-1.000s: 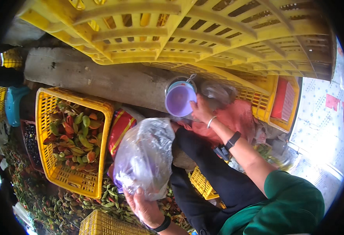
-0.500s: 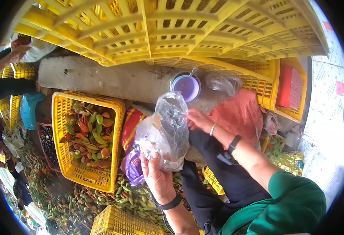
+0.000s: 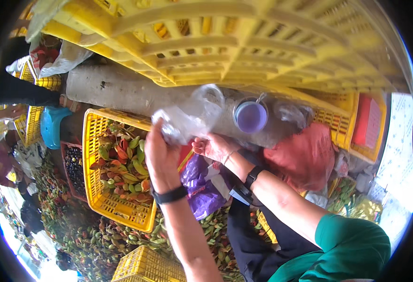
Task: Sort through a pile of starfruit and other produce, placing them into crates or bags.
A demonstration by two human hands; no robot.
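A clear plastic bag (image 3: 187, 120) is raised in front of me, its loop-like upper end blurred and tilted to the far side. My left hand (image 3: 162, 152) is closed on the bag's left side. At its lower right edge, my right hand (image 3: 212, 146) has its fingers curled in and pressed to the plastic. Below the hands lies a purple printed bag (image 3: 201, 190), partly under my right forearm. Left of my left hand stands a yellow crate (image 3: 91, 155) with red and green pods (image 3: 126, 160) in it.
Large yellow crates (image 3: 206, 42) loom close above the hands. A purple bucket (image 3: 251, 116) sits on the concrete ledge, near a red sack (image 3: 305, 152). Loose pods (image 3: 117, 232) cover the ground. A blue stool (image 3: 55, 127) and another person's leg (image 3: 25, 91) are at left.
Both hands have lifted the plastic bag away from my lap, and the left hand has moved up and left. The bag now tilts to the far side. My view has shifted left.
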